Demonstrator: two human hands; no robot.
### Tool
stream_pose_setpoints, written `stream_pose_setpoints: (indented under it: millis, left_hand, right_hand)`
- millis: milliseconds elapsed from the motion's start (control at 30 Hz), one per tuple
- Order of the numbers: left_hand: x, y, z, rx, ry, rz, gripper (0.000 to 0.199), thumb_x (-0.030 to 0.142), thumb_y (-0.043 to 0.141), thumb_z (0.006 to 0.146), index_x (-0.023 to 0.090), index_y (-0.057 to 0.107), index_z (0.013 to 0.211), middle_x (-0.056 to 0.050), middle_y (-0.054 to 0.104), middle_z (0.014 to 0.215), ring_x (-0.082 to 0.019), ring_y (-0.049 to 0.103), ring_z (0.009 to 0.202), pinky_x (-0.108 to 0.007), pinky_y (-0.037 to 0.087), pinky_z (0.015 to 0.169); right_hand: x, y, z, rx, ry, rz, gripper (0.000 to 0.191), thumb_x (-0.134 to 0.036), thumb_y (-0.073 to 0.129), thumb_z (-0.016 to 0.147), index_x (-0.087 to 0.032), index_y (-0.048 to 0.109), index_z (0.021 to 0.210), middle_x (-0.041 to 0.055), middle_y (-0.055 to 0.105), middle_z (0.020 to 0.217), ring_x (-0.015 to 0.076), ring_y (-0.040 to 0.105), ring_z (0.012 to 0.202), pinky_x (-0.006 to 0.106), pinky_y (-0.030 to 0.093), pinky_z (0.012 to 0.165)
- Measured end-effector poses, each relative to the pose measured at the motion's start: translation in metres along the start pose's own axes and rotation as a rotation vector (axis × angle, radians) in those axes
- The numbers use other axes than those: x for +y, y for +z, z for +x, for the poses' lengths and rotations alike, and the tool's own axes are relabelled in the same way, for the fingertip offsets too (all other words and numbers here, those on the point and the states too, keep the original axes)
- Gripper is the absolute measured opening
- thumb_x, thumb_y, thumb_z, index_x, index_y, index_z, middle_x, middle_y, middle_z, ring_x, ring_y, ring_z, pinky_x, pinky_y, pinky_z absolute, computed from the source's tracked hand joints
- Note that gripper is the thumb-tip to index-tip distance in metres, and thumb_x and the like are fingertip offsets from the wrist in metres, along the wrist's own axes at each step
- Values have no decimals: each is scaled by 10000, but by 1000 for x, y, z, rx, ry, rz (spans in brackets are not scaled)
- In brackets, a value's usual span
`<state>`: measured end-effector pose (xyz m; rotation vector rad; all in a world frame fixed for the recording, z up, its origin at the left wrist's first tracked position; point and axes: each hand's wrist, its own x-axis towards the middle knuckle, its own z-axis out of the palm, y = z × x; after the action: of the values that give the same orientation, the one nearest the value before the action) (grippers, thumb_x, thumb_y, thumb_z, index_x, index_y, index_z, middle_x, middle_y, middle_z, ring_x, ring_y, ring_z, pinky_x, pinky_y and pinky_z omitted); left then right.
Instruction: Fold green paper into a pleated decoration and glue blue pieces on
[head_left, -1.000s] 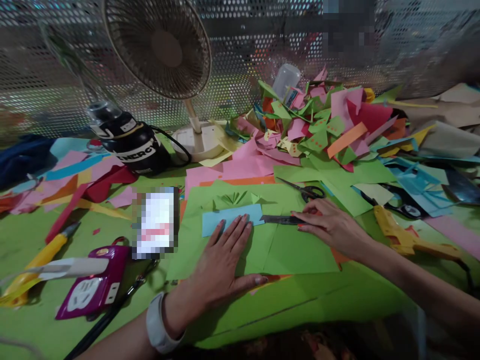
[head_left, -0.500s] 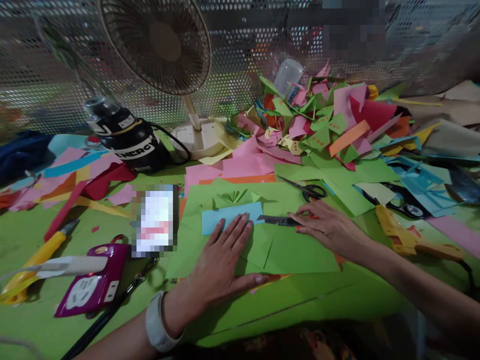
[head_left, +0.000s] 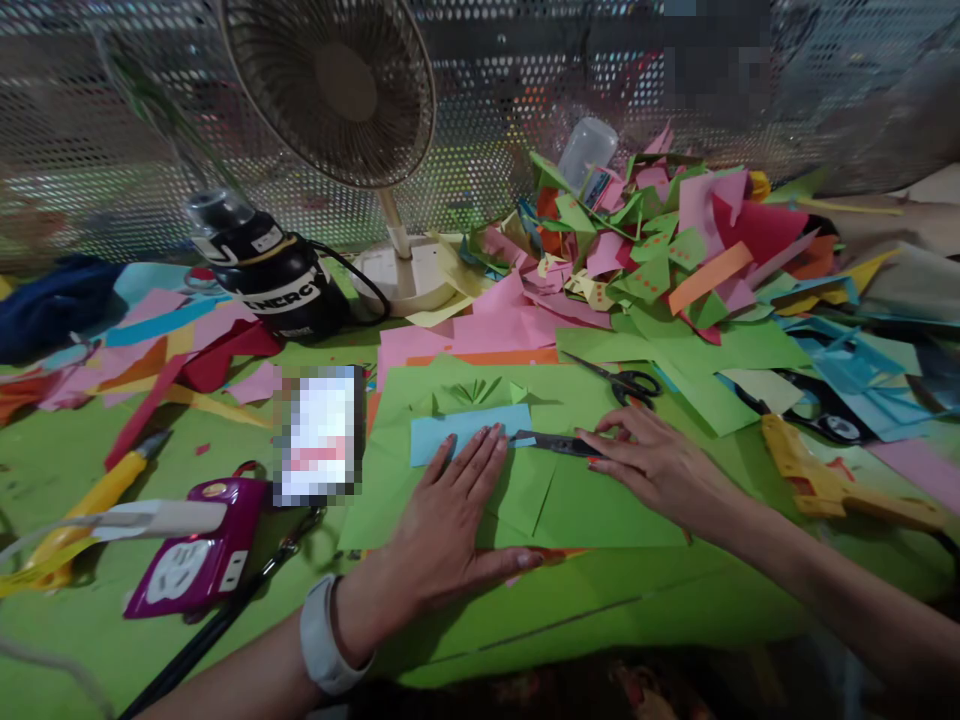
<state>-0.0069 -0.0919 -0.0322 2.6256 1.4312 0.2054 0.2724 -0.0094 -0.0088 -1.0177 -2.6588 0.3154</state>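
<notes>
A blue paper strip lies on stacked green paper sheets. My left hand lies flat with its fingers spread, the fingertips on the strip and the palm on the green paper. My right hand is closed on a dark craft knife, whose tip touches the right end of the strip. Beyond my right hand rests a pair of black scissors. Small green cut flaps stand up behind the strip.
Paper scraps are heaped at the back right. A fan, a black bottle, a phone, a purple device and a yellow cutter stand or lie leftward. A yellow glue gun lies right.
The knife tip has moved slightly left onto the right end of the blue strip. The whole view has shifted a little, and my left hand keeps its place on the paper.
</notes>
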Motion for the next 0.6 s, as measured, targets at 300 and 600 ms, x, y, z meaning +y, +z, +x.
stream_pose_setpoints:
  millis: [300, 600]
  left_hand:
    - [0, 0, 0, -6, 3, -31, 1043, 782, 324, 868, 109, -85, 1550, -199, 205, 1592, -346, 227, 1460, -539, 146, 1173]
    - [1, 0, 1, 6, -2, -34, 1056, 789, 318, 862, 126, -151, 1538, -188, 200, 1598, -345, 235, 1457, -538, 156, 1171]
  right_hand:
    - [-6, 2, -8, 11, 6, -25, 329, -284, 460, 986, -251, 662, 1243, 89, 652, 1028, 222, 628, 920, 360, 564, 755]
    - [-13, 4, -3, -23, -5, -27, 336, -281, 457, 990, -203, 654, 1251, 106, 650, 998, 222, 632, 884, 389, 568, 773]
